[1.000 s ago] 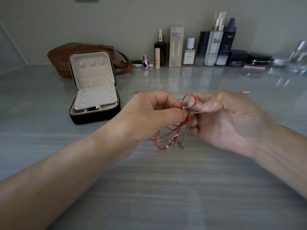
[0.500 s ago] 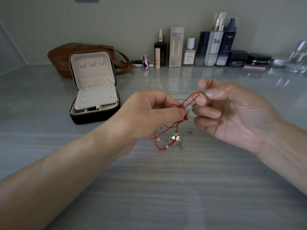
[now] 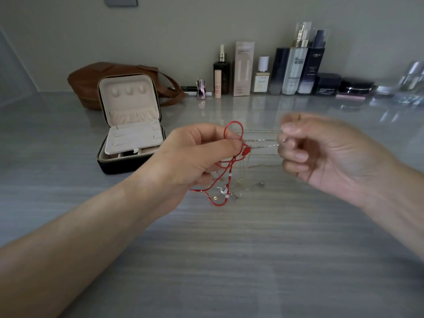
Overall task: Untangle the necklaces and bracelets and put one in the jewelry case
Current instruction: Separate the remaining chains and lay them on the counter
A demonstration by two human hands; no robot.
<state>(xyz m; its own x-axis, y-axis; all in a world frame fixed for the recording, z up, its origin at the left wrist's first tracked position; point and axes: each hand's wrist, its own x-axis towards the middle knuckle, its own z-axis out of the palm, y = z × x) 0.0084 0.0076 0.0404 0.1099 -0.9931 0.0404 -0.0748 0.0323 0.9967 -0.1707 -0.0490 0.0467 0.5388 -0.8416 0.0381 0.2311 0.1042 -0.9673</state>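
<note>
Between hands: thin silver chain stretched across, its right end pinched by curled, blurred right hand. Left hand grips red cord bracelet; loop above thumb, beaded tail dangling below. Jewelry case open, left of left hand.

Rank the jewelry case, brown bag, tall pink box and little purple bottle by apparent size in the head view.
Largest, tied: jewelry case and brown bag; case is nearer, so unranked.
Next: tall pink box
Smallest: little purple bottle
</note>
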